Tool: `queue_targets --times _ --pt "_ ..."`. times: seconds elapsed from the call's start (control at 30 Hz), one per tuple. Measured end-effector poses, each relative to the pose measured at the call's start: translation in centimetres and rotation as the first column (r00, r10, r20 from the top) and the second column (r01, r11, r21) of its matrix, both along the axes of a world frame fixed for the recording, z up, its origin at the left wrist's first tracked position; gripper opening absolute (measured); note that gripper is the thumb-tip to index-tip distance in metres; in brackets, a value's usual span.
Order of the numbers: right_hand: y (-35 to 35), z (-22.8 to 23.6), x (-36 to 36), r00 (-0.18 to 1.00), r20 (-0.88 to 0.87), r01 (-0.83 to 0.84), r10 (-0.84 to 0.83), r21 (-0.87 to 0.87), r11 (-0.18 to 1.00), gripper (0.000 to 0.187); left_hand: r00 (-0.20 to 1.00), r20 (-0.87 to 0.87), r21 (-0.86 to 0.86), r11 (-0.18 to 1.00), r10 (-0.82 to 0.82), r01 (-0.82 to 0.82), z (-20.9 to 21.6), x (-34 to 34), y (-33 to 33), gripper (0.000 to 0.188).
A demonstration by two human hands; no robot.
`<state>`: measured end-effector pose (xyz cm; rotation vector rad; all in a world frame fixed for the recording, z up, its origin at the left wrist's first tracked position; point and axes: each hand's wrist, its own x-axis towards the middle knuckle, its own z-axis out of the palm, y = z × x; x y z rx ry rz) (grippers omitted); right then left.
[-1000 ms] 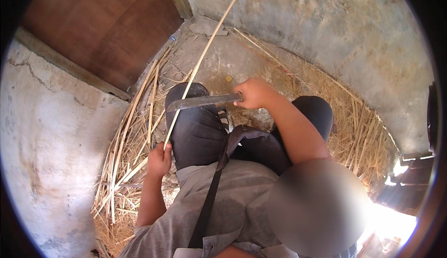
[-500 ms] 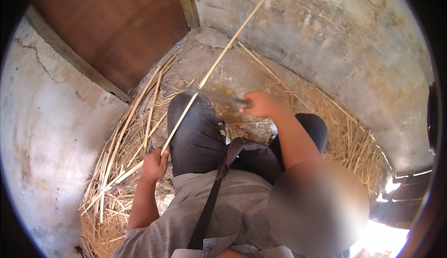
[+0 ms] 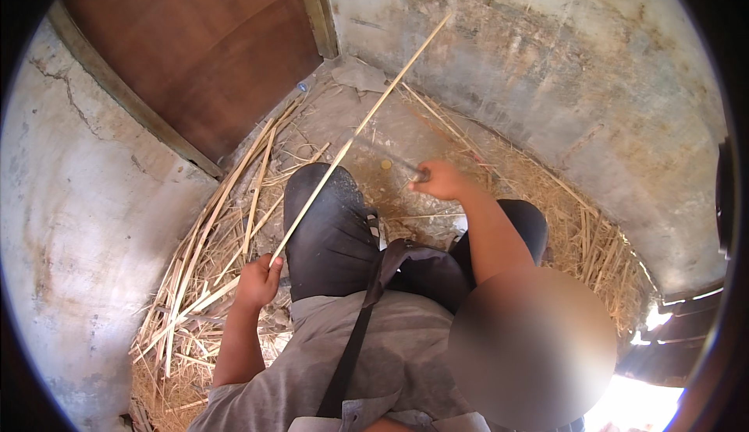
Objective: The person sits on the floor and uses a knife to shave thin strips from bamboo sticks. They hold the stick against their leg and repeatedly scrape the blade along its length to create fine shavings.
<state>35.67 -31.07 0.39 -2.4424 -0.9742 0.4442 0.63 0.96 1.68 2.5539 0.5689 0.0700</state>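
A long, thin pale strip [image 3: 374, 110], which looks like split bamboo, slants from my lower left up toward the far wall. My left hand [image 3: 259, 280] is closed round its near end, beside my left thigh. Part of the strip's length passes over my bent left knee [image 3: 321, 190]. In my right hand [image 3: 440, 180] is the handle of a knife [image 3: 388, 157]. Its narrow grey blade, smeared by motion, points left, and its tip end meets or crosses the strip just beyond the knee. Whether the edge bites into the strip I cannot tell.
Loose strips [image 3: 191, 264] lie heaped on the left, with shavings [image 3: 581, 249] piled along the right. A brown door [image 3: 195, 50] and a cracked wall [image 3: 86, 190] bound the left side. A stained wall [image 3: 562, 81] curves round the right. A small yellowish disc [image 3: 385, 164] lies on the floor.
The knife and my right hand have shifted slightly right and nearer, and the blade is now tilted more steeply. The strip's far end sits a little lower in view. Both hands keep their holds.
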Motion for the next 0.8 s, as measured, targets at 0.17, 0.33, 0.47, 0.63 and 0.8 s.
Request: queue_targets --times 0.17,0.33,0.47,0.63,0.8 --pt "-0.1 1.1 -0.5 0.987 -0.009 0.159 -0.159 0.032 0.987 0.048 0.999 0.033 0.053 0.999 -0.014 0.013 -0.5 0.0 0.1 0.051" --pt "2.4 1.4 -3.0 0.981 -0.037 -0.193 0.190 -0.085 0.978 0.045 1.000 0.000 -0.004 1.000 0.013 -0.013 0.3 0.1 -0.2 0.050" --pt "1.8 1.2 -2.0 0.983 0.021 -0.183 0.183 -0.031 0.983 0.046 1.000 0.023 0.001 1.000 0.019 -0.019 -0.2 -0.5 0.2 0.048" --pt "-0.8 0.8 0.5 0.985 -0.083 0.158 -0.154 0.037 0.987 0.053 0.999 0.048 0.000 1.000 0.014 -0.014 -1.1 -0.5 0.2 0.049" --pt "0.4 0.2 -0.7 1.000 0.006 0.014 -0.015 0.016 1.000 0.052 1.000 0.023 0.014 1.000 0.000 0.000 -0.4 -0.5 0.0 0.055"
